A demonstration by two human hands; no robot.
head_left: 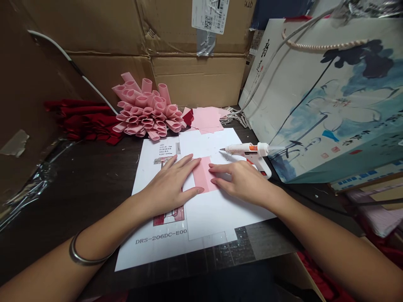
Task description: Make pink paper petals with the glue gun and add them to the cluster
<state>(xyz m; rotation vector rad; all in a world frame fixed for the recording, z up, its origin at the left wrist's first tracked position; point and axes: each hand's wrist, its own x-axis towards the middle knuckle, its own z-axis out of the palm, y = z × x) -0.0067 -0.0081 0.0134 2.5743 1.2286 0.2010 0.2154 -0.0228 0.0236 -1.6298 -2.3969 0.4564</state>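
Note:
A small pink paper square (204, 174) lies on white printed sheets (217, 209) in the middle of the dark table. My left hand (171, 184) rests flat beside its left edge, fingers stretched out and touching the paper. From the right, my right hand (242, 180) lies on the pink square, fingers flat and pressing it down. Neither hand grips anything.
A white hot glue gun (252, 151) lies just behind my right hand, nozzle pointing left. A pile of pink paper rolls (147, 113) and a stack of pink squares (206, 117) sit further back. Cardboard boxes (195, 79) stand behind, a painted paper bag (330, 105) on the right, red material (85, 119) at left.

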